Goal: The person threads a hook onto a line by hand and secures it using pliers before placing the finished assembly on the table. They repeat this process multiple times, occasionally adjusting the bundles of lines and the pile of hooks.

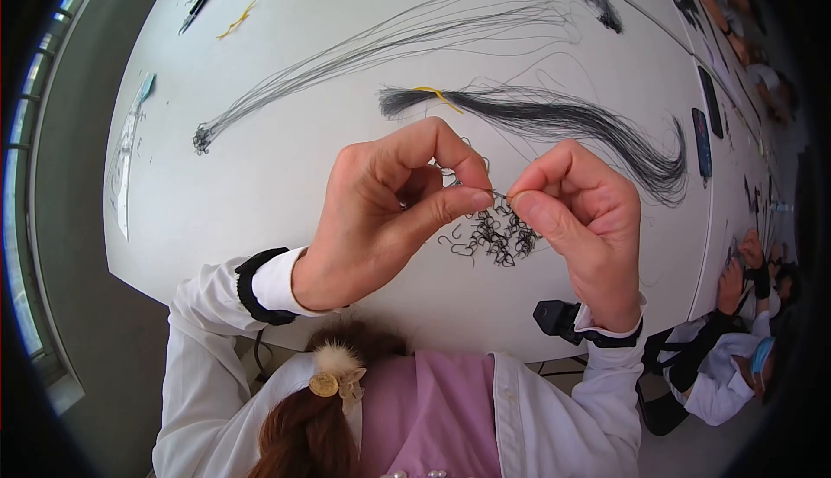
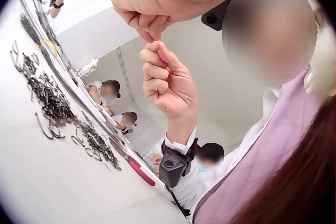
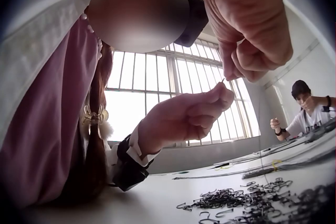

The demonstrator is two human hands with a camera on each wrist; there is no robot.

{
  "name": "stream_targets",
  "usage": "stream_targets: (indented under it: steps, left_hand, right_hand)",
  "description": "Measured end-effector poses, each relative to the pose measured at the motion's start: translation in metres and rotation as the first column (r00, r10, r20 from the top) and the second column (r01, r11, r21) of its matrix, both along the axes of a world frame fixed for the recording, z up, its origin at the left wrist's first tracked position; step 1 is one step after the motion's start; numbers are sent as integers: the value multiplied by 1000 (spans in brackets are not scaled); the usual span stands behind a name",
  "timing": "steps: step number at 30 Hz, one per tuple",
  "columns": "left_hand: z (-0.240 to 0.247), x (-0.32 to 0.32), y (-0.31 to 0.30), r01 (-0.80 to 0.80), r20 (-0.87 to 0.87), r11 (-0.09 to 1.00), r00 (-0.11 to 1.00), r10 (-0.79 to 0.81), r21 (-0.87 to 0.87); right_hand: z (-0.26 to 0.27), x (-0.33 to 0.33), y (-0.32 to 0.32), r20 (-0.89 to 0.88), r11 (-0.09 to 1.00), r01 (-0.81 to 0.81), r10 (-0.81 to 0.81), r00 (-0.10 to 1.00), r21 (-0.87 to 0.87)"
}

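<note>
My left hand (image 1: 389, 210) and right hand (image 1: 580, 218) meet fingertip to fingertip above the table. Between them is a tiny dark fish hook (image 1: 500, 193), pinched by the left thumb and forefinger and mostly hidden. The right thumb and forefinger pinch thin fishing line close against it. A strand of the line (image 3: 260, 124) hangs below the right hand in the right wrist view. Under the hands lies a heap of loose black fish hooks (image 1: 498, 240), which the left wrist view shows as spread-out hooks (image 2: 52, 100).
Beyond the hands lies a dark line bundle (image 1: 554, 115) with a yellow tie. Lines with hooks clustered at one end (image 1: 260, 97) stretch across the left. A black pen (image 1: 199, 6), yellow ties (image 1: 236, 21) and a phone (image 1: 701, 142) lie farther out. Other people sit at right.
</note>
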State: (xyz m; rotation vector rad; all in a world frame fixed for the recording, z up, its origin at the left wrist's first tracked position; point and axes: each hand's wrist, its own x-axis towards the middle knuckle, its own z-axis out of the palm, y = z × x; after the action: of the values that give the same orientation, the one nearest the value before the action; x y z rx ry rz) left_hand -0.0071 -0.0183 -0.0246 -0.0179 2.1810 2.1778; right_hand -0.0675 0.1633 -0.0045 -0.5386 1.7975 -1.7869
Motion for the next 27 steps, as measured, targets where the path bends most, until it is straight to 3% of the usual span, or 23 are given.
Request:
stream_targets:
  steps: [7, 14, 20, 22, 27]
  left_hand:
    - [-1, 1, 0, -22, -3, 1000, 1000, 22, -23]
    - [0, -1, 0, -29, 80, 990, 997, 17, 139]
    - [0, 0, 1, -47, 107, 970, 994, 21, 241]
    - [-1, 0, 1, -48, 113, 972, 993, 22, 232]
    - [1, 0, 0, -10, 94, 971, 996, -13, 238]
  right_hand:
    - [4, 0, 0, 2, 1000, 8, -8, 1000, 26]
    - [1, -2, -3, 50, 999, 25, -26, 998, 24]
    - [-2, -4, -2, -93, 998, 60, -58, 994, 24]
    - [-3, -3, -1, -346, 991, 78, -36, 938, 108]
    - [0, -1, -4, -522, 982, 154, -78, 850, 105]
